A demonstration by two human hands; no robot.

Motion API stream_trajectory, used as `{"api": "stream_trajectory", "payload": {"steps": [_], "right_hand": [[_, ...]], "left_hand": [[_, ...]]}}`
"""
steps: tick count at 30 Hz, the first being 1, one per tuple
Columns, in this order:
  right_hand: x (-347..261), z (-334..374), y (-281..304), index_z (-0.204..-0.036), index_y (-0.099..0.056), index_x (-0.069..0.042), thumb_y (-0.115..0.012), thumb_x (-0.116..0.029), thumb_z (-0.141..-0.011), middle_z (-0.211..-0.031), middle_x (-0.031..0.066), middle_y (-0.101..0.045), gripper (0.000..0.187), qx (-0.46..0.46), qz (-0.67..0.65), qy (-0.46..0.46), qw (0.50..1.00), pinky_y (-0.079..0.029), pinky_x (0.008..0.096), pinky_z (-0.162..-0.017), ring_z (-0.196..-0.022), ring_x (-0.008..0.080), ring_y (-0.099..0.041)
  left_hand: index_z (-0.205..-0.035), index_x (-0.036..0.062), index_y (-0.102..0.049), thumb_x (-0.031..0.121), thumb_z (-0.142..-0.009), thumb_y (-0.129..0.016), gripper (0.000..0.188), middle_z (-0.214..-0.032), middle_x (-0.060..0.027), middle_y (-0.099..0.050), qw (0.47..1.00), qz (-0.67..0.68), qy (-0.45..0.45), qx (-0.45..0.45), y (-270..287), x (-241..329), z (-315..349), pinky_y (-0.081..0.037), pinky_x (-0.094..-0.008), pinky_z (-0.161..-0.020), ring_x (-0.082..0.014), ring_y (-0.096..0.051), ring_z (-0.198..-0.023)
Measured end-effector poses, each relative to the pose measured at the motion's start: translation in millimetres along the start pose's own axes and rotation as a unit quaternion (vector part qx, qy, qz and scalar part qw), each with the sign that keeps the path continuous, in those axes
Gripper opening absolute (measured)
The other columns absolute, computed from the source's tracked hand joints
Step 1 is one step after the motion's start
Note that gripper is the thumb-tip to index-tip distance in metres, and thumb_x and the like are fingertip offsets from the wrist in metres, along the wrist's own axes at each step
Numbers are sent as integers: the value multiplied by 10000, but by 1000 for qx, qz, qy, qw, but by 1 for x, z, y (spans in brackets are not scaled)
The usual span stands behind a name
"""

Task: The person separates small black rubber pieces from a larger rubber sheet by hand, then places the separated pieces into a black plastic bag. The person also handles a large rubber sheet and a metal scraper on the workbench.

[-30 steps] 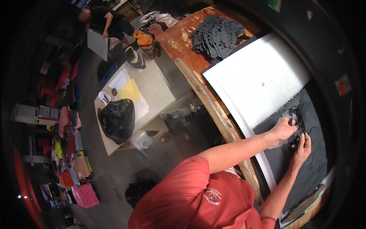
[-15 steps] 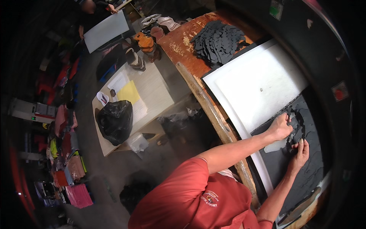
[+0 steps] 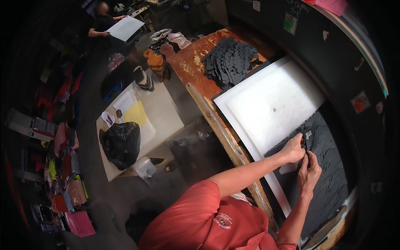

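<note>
Over 1 dark sheet (image 3: 329, 156) | left hand (image 3: 294, 150): curled, contents unclear | right hand (image 3: 309, 170): pinching 1 dark strip (image 3: 306, 146) | 1 white board (image 3: 266, 106)

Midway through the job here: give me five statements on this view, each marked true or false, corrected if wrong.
1. The left hand and right hand are close together over the dark grey sheet material. True.
2. The black plastic bag lies on the white board. False: it sits on the pale table.
3. The pile of dark grey cut pieces rests on the reddish-brown tabletop. True.
4. The yellow paper lies under the right hand. False: it is on the pale table.
5. The co-worker in the background is holding a pale panel. True.
</note>
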State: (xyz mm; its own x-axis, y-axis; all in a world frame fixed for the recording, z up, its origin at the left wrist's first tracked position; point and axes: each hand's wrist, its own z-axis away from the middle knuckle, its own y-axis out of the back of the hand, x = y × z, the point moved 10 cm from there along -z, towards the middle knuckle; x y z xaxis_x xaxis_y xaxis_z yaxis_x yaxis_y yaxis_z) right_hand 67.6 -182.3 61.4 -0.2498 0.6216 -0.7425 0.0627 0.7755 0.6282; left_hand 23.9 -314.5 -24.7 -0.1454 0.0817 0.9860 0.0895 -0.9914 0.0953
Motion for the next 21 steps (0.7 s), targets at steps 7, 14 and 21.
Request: {"api": "stream_trajectory", "payload": {"steps": [7, 14, 21], "right_hand": [[4, -11, 28, -1192, -724, 49, -607, -116, -1054, -856, 219, -736, 245, 45, 62, -50, 996, -547, 381, -679, -711, 262, -716], [-20, -18, 7, -1208, -711, 51, -603, -114, -1036, -968, 275, -751, 262, 65, 183, 67, 979, -597, 449, -743, -849, 424, -751], [-28, -12, -13, -1268, -671, 58, -539, -192, -1091, -1004, 292, -743, 333, -8, 89, -25, 996, -584, 482, -808, -935, 461, -736]], "left_hand": [[-1214, -53, -428, -1, -881, -704, 436, -1125, -347, -671, 990, -83, -100, 53, 11, 32, 17, -527, -572, -922, -563, -638, -1104], [-1203, -57, -492, -16, -908, -665, 345, -1011, -280, -696, 988, -9, -141, 68, 17, 46, 25, -548, -497, -834, -442, -706, -968], [-1256, -45, -707, 146, -1025, -677, 301, -1169, -44, -712, 957, 283, 48, -46, 8, -1, 28, -508, -302, -971, -109, -617, -1109]]}}
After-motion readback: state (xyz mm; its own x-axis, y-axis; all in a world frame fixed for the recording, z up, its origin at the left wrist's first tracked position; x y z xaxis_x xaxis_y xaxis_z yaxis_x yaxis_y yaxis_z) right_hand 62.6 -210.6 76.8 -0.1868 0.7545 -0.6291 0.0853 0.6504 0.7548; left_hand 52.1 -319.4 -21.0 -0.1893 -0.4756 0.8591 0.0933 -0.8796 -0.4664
